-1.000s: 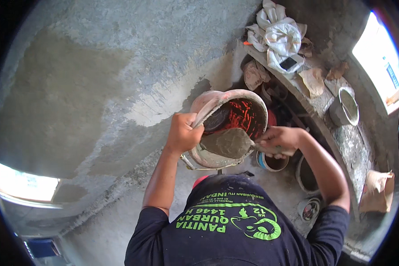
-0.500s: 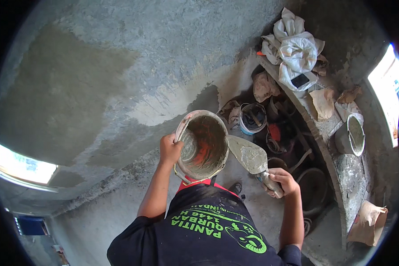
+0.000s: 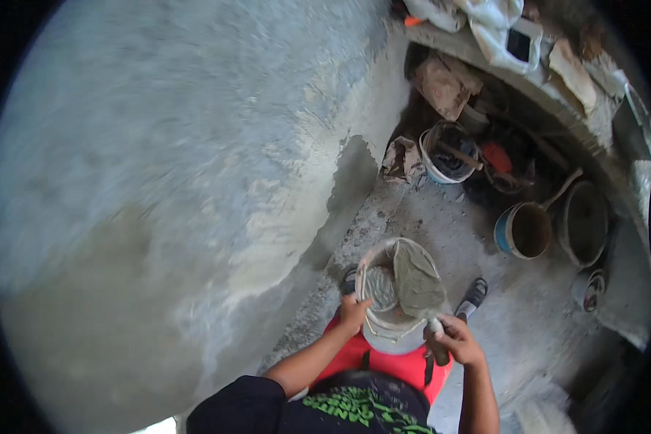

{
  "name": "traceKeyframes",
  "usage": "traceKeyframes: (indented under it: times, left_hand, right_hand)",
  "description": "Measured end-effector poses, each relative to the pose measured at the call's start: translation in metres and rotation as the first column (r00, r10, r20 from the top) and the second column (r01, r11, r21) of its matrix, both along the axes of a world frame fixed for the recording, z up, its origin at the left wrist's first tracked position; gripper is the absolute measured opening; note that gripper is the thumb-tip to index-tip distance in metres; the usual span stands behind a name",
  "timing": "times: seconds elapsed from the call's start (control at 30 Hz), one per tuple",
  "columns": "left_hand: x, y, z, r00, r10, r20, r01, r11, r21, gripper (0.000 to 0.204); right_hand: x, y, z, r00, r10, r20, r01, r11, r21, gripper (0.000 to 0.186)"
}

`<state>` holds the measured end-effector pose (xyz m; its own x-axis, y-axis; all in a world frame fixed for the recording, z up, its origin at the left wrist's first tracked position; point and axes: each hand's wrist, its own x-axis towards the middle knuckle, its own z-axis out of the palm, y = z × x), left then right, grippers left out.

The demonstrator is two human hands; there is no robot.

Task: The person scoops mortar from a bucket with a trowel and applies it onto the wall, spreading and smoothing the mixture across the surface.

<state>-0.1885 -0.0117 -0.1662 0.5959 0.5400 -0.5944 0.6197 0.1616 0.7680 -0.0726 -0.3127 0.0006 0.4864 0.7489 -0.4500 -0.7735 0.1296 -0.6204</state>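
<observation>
Along the left edge of the floor (image 3: 445,220) rises one grey wall (image 3: 159,145), partly blurred. Past the floor's upper-right edge one ledge (image 3: 448,45) runs out of view, its white sacking (image 3: 490,36) cut off. Near that edge stand one dark tub (image 3: 566,231) and two buckets: a white bucket (image 3: 441,175), its jumbled contents hard to make out, and a blue bucket (image 3: 503,231). One held bucket (image 3: 390,337) is before the person's legs (image 3: 409,363), and the blade of one trowel (image 3: 418,282) lies over its mouth, hiding part of the inside. The left hand (image 3: 353,315) is closed on that bucket's left rim; the right hand (image 3: 459,338) wraps the trowel handle.
</observation>
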Motion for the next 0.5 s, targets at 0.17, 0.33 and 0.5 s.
traceKeyframes:
  times: [0.17,0.33,0.5]
  left_hand:
    - [0.014,0.039,-0.069,0.859,-0.452,-0.240,0.504,0.829,0.242,0.029]
    - [0.017,0.054,-0.133,0.967,-0.255,0.009,0.255,0.967,-0.010,0.030]
    - [-0.100,0.062,-0.302,0.854,-0.449,-0.264,0.495,0.857,0.144,0.035]
  right_hand:
    - [-0.019,0.161,-0.148,0.923,-0.089,0.375,0.214,0.928,-0.305,0.048]
    - [0.006,0.307,-0.295,0.801,-0.207,0.562,0.411,0.872,-0.265,0.043]
    - [0.029,0.363,-0.393,0.855,-0.311,0.416,0.461,0.822,-0.333,0.039]
